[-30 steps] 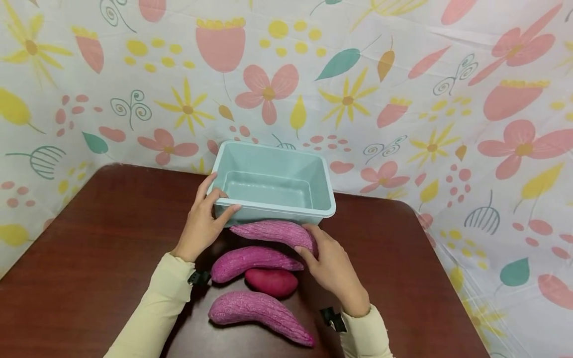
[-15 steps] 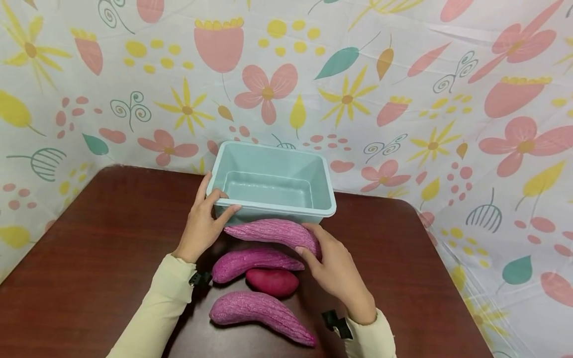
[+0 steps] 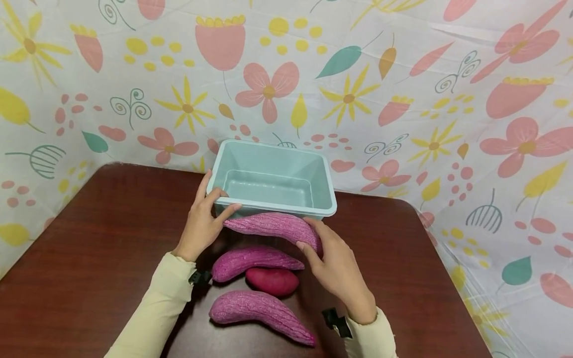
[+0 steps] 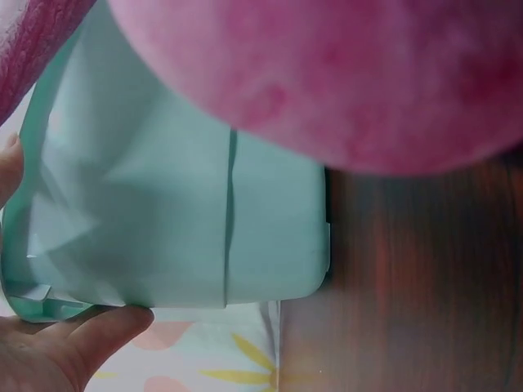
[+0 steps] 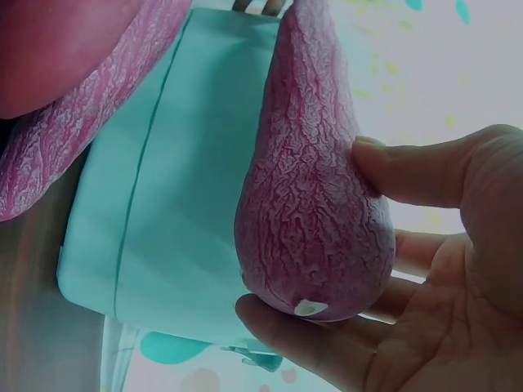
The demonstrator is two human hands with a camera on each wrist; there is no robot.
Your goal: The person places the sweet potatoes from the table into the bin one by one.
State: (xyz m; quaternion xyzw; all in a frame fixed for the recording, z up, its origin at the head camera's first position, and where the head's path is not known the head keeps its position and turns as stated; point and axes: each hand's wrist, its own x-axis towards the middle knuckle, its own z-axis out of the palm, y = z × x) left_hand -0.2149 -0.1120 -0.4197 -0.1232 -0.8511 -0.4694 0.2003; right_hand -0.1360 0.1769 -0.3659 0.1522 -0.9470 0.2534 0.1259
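My right hand (image 3: 342, 268) grips the thick end of a curved, wrinkled purple eggplant-shaped vegetable (image 3: 275, 226); its narrow tip points left, close to my left thumb. In the right wrist view the held vegetable (image 5: 315, 204) shows a pale spot on its blunt end, with thumb and fingers around it. My left hand (image 3: 200, 223) holds the left front corner of a light blue-green plastic bin (image 3: 277, 208), thumb on the front rim. The bin's inside is bare. The left wrist view shows the bin's outer wall (image 4: 147, 204), partly hidden behind a blurred pink-purple shape (image 4: 351, 90).
In front of the bin lie two more purple vegetables, one nearer the bin (image 3: 252, 262) and one nearer me (image 3: 259, 312). Between them is a smooth red sweet potato-like vegetable (image 3: 272, 282). A brown wooden table (image 3: 121, 233) meets a flower-printed cloth (image 3: 403, 59) behind.
My right hand has lifted the purple vegetable slightly, up toward the bin's front rim, where it now covers more of the bin's front wall. The left hand stays on the corner.
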